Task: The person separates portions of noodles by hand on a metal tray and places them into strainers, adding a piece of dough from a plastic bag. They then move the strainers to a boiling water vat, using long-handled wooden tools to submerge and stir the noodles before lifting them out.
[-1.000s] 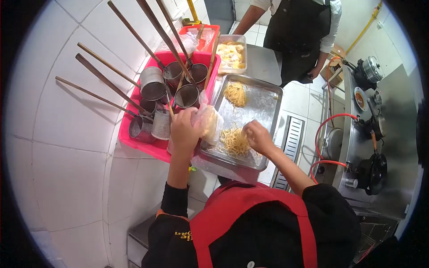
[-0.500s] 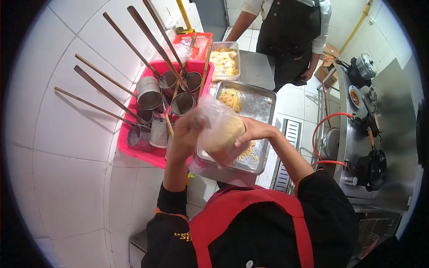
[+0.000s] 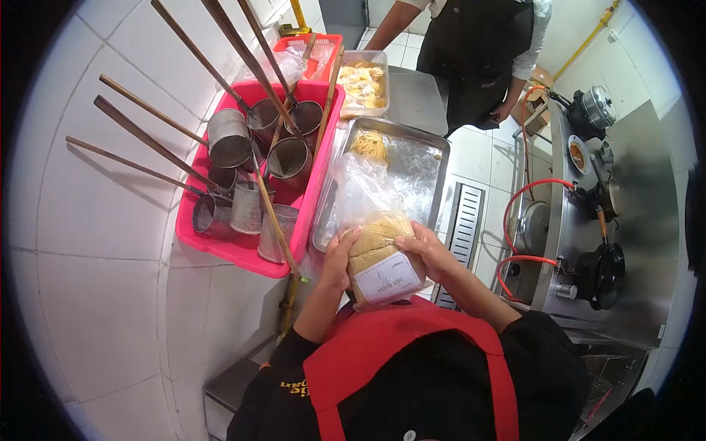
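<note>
Between my hands is a clear plastic bag of bread, a pale loaf with a white printed label facing up. My left hand grips its left side, thumb on top. On the right edge, my right hand holds it with the thumb over the front. The loose end of the bag stretches away over a metal tray. A small heap of yellow noodles lies at the tray's far left corner.
At left, a pink basket holds several long-handled mesh strainers. A plastic container of yellow food stands behind the tray. A person in a dark apron stands beyond. Pans and red hoses are at right.
The bagged bread has come lower and closer to me, turned so its label shows. My left hand has moved from the bag's gathered top to the loaf's side.
</note>
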{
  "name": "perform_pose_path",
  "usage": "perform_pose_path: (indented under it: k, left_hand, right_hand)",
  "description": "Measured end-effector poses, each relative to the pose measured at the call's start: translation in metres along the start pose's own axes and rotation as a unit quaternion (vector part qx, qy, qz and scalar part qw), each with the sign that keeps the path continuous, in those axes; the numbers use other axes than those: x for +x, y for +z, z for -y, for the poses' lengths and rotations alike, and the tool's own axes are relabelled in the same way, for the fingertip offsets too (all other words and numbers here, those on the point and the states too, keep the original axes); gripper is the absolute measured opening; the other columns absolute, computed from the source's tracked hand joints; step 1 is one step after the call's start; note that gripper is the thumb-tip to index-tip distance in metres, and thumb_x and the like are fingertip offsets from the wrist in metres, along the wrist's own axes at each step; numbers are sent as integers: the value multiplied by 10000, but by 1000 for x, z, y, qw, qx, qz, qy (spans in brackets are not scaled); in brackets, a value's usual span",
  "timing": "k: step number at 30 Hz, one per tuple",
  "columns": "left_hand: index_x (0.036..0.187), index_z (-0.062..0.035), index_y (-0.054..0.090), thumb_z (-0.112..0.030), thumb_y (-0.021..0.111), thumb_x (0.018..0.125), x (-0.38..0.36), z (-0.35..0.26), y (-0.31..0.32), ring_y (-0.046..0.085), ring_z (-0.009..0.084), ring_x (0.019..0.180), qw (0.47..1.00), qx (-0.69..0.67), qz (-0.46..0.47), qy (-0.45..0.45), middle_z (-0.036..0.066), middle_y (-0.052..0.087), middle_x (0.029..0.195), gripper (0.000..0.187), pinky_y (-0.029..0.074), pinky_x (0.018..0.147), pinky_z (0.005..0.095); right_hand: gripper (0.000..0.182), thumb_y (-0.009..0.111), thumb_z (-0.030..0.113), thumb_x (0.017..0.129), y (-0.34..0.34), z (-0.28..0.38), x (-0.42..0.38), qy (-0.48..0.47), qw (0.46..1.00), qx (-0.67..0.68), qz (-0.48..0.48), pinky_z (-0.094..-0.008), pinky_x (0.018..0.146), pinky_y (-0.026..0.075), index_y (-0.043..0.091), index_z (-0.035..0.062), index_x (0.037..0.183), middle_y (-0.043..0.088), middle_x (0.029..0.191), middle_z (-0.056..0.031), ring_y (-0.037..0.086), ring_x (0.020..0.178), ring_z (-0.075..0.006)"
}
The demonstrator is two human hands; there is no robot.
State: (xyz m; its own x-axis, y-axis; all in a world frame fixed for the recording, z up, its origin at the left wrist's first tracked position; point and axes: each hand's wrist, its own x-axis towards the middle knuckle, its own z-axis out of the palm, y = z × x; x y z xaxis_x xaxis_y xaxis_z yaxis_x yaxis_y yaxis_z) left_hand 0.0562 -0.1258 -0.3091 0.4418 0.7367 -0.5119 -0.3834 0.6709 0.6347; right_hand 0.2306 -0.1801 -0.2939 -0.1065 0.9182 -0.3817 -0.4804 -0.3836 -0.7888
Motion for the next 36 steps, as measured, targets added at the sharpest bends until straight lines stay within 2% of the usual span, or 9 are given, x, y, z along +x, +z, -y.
perform_pose_path:
  k: [4, 7, 10, 13, 16, 19, 28, 34, 36]
  left_hand:
    - [1017, -30, 456, -187, 527, 813, 2, 24, -8, 564, 206, 898, 996, -86, -18, -8, 116, 546, 981, 268, 476, 790, 338]
    - [1039, -19, 460, -234, 502, 823, 6, 42, -16, 561, 221, 915, 987, -157, 1, -29, 133, 544, 1008, 307, 467, 808, 349]
    - [1110, 0, 437, -309, 455, 841, -6, 41, -2, 553, 243, 946, 988, -144, 5, -46, 159, 530, 1062, 411, 452, 836, 357]
    - [1177, 15, 398, -379, 391, 855, -15, 37, 3, 536, 257, 988, 984, -162, 18, -67, 172, 508, 1116, 508, 431, 867, 364]
    - [1200, 15, 380, -400, 363, 861, -17, 44, 0, 513, 258, 1027, 982, -178, 11, -62, 169, 494, 1144, 536, 406, 897, 367]
    - [1202, 10, 383, -401, 354, 864, -18, 49, -3, 497, 255, 1050, 987, -153, 0, -55, 161, 488, 1158, 533, 388, 915, 371]
    - [1211, -11, 384, -402, 347, 864, -21, 52, -1, 497, 246, 1055, 978, -191, 44, -75, 138, 478, 1179, 524, 384, 918, 374]
    - [1213, -9, 377, -391, 355, 859, -22, 58, -2, 473, 250, 1085, 977, -190, 47, -80, 142, 470, 1187, 520, 366, 936, 383]
    - [1215, -8, 372, -376, 357, 858, -22, 62, -5, 467, 253, 1091, 979, -174, 65, -80, 143, 465, 1191, 513, 361, 941, 385]
  right_hand:
    - [363, 603, 265, 777, -10, -14, 5, 24, 997, -62, -44, -264, 649, 458, 535, -14, 1000, 598, 850, -82, 567, 725, -137]
    - [308, 613, 285, 775, -9, 0, 5, 55, 932, -332, -130, -244, 577, 444, 597, -8, 869, 610, 754, -52, 560, 647, -111]
    - [260, 578, 236, 815, -14, -5, 5, 61, 943, -307, -108, -227, 592, 448, 594, -8, 905, 605, 755, -34, 557, 660, -94]
    - [242, 597, 236, 792, -18, -9, 1, 21, 990, -134, -47, -219, 571, 442, 590, 7, 871, 602, 750, -38, 551, 639, -88]
    - [225, 646, 248, 746, -10, -1, -3, 58, 998, 16, -22, -209, 525, 414, 574, 36, 735, 569, 667, -10, 517, 587, -73]
    - [181, 642, 206, 750, -20, -5, 2, 86, 995, -27, -37, -197, 501, 400, 569, 42, 729, 552, 648, 2, 504, 558, -70]
    - [180, 616, 193, 781, -9, 10, -5, 36, 974, -214, -70, -200, 478, 387, 561, 27, 738, 545, 654, 6, 487, 542, -61]
    - [127, 582, 138, 786, 0, 3, -9, 22, 997, -26, -66, -198, 531, 388, 556, 15, 803, 551, 709, -8, 488, 598, -66]
    - [114, 574, 133, 787, -16, 1, -1, 54, 989, -132, -48, -198, 510, 381, 554, 21, 787, 542, 682, 4, 477, 573, -61]
